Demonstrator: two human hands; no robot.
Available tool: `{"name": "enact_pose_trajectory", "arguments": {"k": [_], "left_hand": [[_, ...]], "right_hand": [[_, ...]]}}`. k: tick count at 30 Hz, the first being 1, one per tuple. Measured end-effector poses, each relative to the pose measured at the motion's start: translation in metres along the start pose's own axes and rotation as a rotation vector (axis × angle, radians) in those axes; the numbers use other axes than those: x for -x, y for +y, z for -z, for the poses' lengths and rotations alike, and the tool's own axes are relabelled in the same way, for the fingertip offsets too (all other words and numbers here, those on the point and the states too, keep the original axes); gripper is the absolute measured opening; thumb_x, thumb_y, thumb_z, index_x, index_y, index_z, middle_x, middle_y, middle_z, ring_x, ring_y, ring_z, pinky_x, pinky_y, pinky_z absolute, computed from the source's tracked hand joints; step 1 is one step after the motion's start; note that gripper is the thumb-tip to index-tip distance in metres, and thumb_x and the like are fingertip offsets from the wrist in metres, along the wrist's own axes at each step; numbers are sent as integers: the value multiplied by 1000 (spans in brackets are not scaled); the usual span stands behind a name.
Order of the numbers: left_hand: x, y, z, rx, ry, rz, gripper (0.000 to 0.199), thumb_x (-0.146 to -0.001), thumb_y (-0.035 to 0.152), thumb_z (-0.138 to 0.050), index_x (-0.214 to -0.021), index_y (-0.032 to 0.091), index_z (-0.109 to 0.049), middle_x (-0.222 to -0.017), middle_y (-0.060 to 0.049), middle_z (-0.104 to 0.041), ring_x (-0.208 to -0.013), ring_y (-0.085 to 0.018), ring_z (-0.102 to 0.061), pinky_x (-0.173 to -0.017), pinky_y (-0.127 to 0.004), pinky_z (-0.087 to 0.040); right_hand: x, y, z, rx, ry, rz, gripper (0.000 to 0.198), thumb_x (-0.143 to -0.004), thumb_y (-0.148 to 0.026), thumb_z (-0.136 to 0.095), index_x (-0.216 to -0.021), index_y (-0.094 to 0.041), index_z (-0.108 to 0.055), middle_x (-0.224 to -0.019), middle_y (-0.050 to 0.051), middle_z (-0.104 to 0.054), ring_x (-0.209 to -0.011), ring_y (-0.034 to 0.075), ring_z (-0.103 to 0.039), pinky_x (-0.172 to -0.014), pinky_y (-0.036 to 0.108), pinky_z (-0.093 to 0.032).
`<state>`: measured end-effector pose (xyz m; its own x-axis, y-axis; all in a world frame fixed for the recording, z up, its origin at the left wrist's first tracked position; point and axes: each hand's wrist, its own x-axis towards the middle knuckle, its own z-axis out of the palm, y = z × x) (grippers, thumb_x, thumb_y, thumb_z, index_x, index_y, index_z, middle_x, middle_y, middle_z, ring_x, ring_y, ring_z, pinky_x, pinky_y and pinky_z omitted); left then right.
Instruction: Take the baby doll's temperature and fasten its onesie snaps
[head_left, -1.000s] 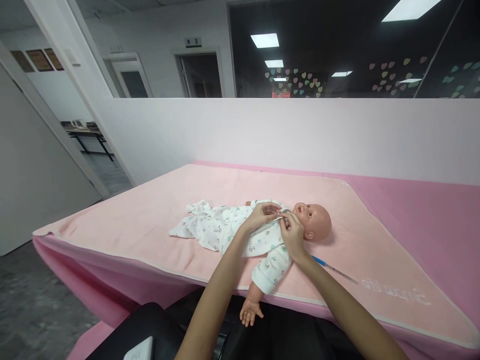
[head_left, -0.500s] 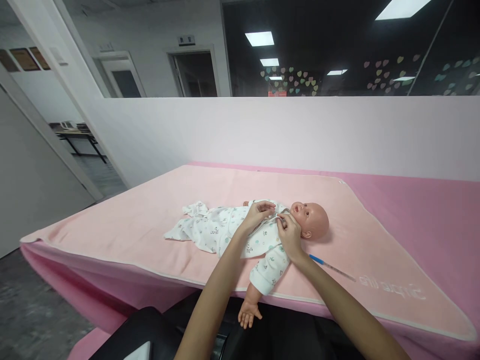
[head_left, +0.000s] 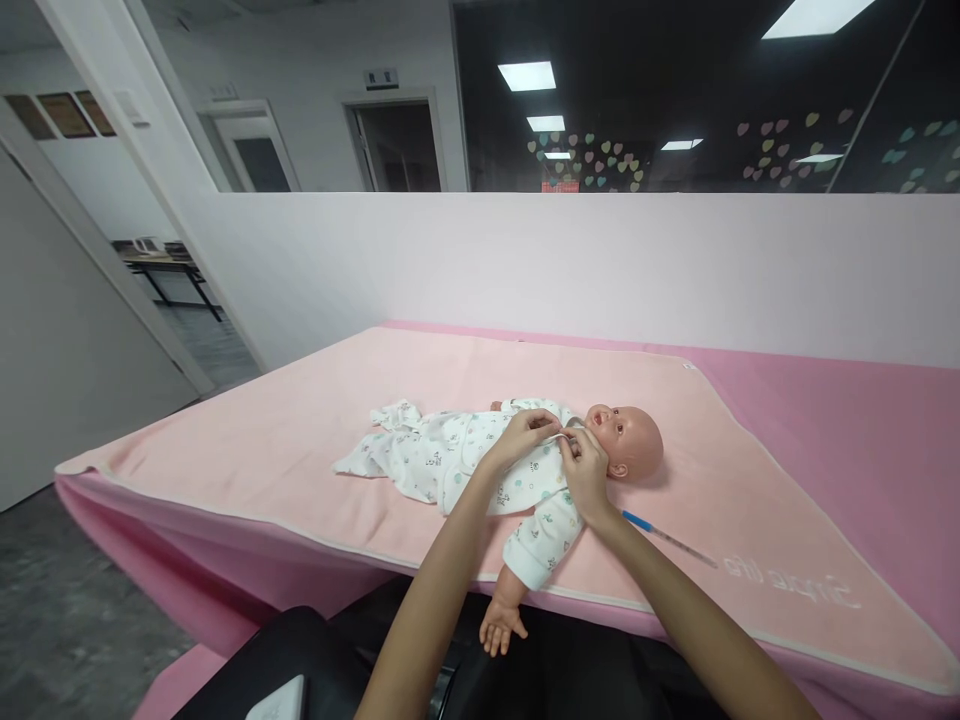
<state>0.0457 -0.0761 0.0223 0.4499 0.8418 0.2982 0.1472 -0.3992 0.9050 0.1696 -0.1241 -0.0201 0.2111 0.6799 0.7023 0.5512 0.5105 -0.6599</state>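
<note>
A baby doll (head_left: 636, 440) lies on its back with its bald head to the right. It wears a white printed baby outfit (head_left: 439, 455). Over the doll's chest, just below the chin, my left hand (head_left: 527, 437) is closed, its fingertips pinching the outfit near the neckline. Close beside it, my right hand (head_left: 586, 468) pinches the outfit's thin white tie or edge (head_left: 559, 437); which of these it is I cannot tell. One doll hand (head_left: 502, 628) hangs past the table's front edge. My fingers partly hide the chest fabric.
A thin stick with a blue end (head_left: 667, 537) lies right of my right forearm. Under the doll is a peach blanket (head_left: 300, 430) over a pink tablecloth (head_left: 862, 420). A white half-wall (head_left: 637, 270) with glass above stands behind. A white object (head_left: 277, 700) lies at the lower left.
My left hand has shifted slightly right, bringing its fingertips closer to those of my right hand at the neckline. The view has moved a little; the doll lies as before.
</note>
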Motion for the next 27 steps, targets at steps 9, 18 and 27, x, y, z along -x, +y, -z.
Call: {"name": "enact_pose_trajectory", "arguments": {"k": [9,18,27], "left_hand": [[3,-2,0,119,14,11,29,-71,36,-64,-85,11,-69,-78,-8,-67,-76,-17,-60,-70,-26,-46],[8,1,7,-56,-59,12,32,-68,34,-66,-92,13,-69,-72,-5,-66,-66,-13,-55,-60,-23,-42],[8,3,6,22,-95,26,22,-74,28,-57,-88,14,-68,-84,-6,-66,-80,-16,-56,-72,-25,-41]], "right_hand": [[0,0,1,-31,-15,-23,23,-83,-24,-43,-98,-17,-61,-79,4,-62,-58,13,-53,-59,27,-44],[1,0,2,-23,-11,-39,19,-83,-25,-45,-87,-18,-62,-72,2,-61,-59,13,-53,-56,25,-43],[1,-1,1,-46,-16,-9,18,-86,-24,-40,-87,-18,-56,-77,3,-62,-67,15,-56,-62,26,-43]]}}
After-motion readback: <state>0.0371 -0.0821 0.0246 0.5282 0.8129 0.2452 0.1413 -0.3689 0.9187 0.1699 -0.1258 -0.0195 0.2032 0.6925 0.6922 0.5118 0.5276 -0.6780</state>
